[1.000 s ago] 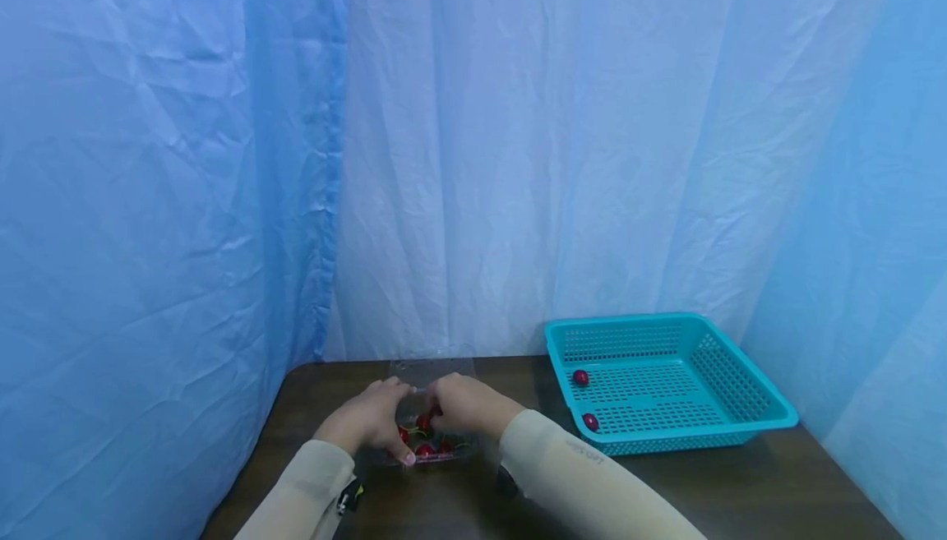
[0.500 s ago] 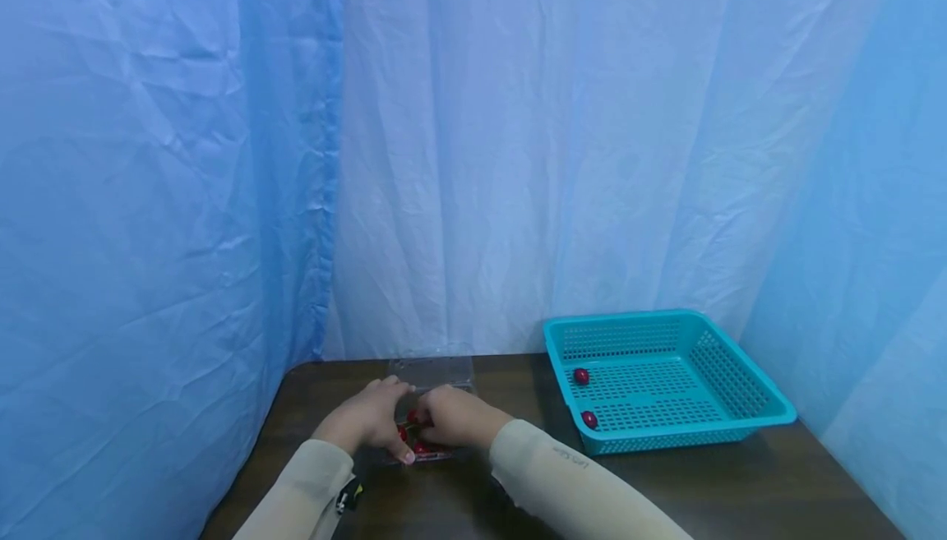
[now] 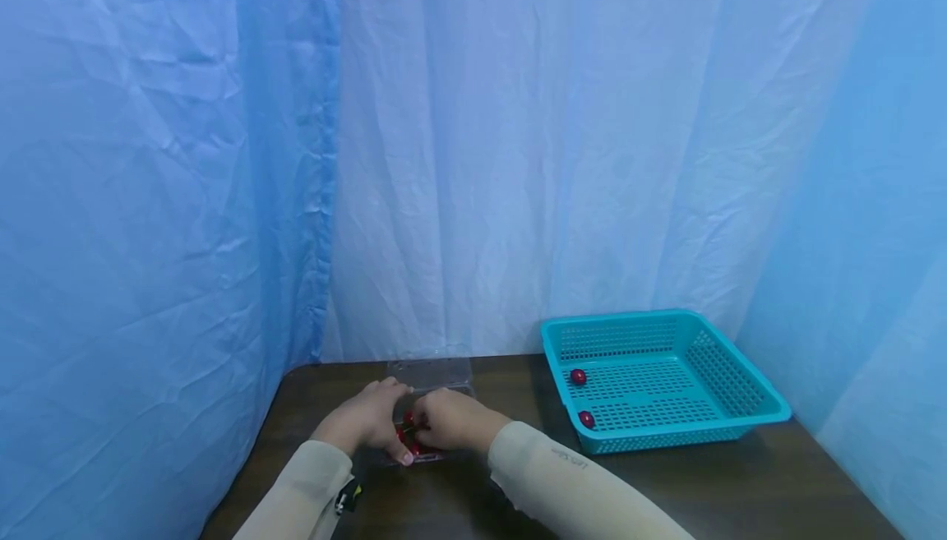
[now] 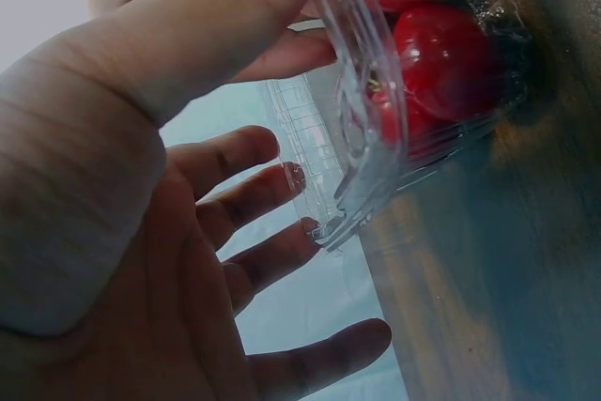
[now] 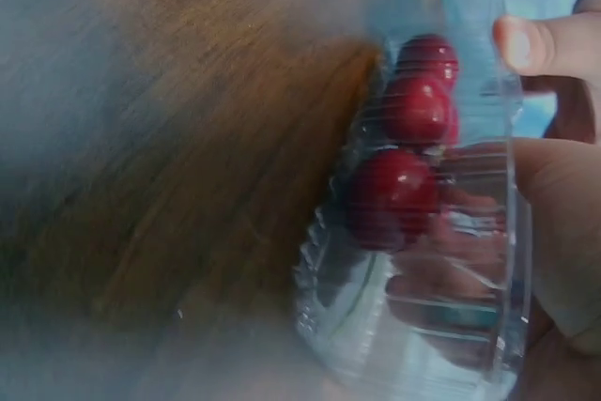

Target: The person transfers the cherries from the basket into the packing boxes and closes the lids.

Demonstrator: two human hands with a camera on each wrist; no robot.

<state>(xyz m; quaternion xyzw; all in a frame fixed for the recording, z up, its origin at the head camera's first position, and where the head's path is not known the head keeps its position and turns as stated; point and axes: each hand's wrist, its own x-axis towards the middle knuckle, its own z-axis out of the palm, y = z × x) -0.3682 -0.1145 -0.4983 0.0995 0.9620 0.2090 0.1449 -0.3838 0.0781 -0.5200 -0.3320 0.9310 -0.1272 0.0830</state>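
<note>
A clear plastic clamshell box holding several red cherries stands on the table, its lid folded back behind it. My left hand spans the box's left end, thumb on the near rim, other fingertips at the far edge. From the right, my right hand reaches into the box with curled fingers. Through the box wall in the right wrist view, its fingers show close beside a cherry with a green stem. I cannot tell whether they pinch one.
A turquoise perforated basket stands on the right of the dark wooden table. Inside it lie two cherries, one farther back and one at the near left. Blue-white curtains enclose the table at the back and sides.
My right hand has moved slightly left and lower into the box, covering more of the cherries. My left hand keeps its place on the box. Both cherries in the basket stay put.
</note>
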